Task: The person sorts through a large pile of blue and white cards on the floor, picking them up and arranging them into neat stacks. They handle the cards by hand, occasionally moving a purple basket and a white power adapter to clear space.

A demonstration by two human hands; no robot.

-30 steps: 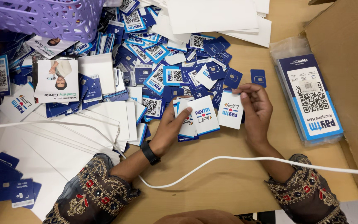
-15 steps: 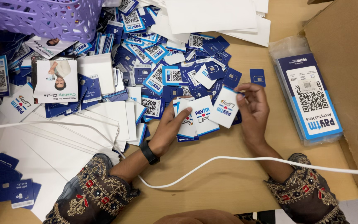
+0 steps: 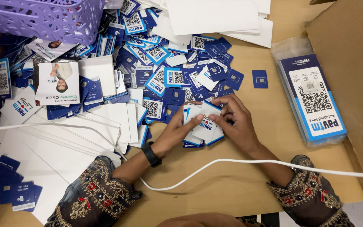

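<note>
Stock as I see it from the head view, biggest first:

Wooden table [image 3: 240, 185], tan, carrying everything below.

Cardboard box [image 3: 353, 63], brown, open flap at the far right edge.

Lilac plastic basket [image 3: 43, 17], top left, standing on the heap.

White sheets [image 3: 64, 143], overlapping, spread across the left; more white sheets [image 3: 215, 17] at the top.

Heap of blue-and-white cards [image 3: 164, 63], loose, filling the upper middle; many show square code patterns.

Wrapped pack of placards [image 3: 314, 101], blue and white, in clear film, just beside the box.

White cable [image 3: 215, 166], running across the sheets and looping in front of both forearms.

Leaflet with a pictured person [image 3: 57, 82], on the left part of the heap.

Small stack of white cards [image 3: 202, 126], at the near edge of the heap, centre of the table. My left hand [image 3: 175, 132] grips it from the left, thumb on top; my right hand [image 3: 236, 122] closes on it from the right, fingertips pressing the top card. Both hands hold this one stack between them.

Black wristband [image 3: 151, 154] on my left wrist.

Single dark blue chip card [image 3: 260, 78], lying alone, apart from the heap
</note>
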